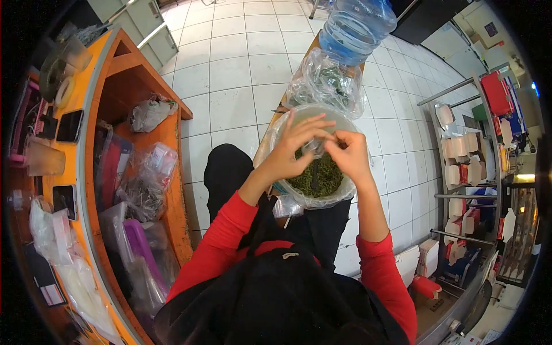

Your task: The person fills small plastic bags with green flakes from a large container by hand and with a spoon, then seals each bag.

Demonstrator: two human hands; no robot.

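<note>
Left hand (294,144) spread, right hand (349,154) pinching perhaps clear plastic (318,147) above one bucket (339,118)

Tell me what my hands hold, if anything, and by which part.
Your right hand seems to pinch some clear plastic by its edge; whether your left hand grips it is unclear.

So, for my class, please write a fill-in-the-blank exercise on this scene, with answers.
The left hand and right hand are over a round tub.
The leafy bits in it are coloured ____.
The person's sleeves are coloured ____.
The large bottle is tinted ____.
The floor is covered with white ____.

Missing words: green; red; blue; tiles.
</note>
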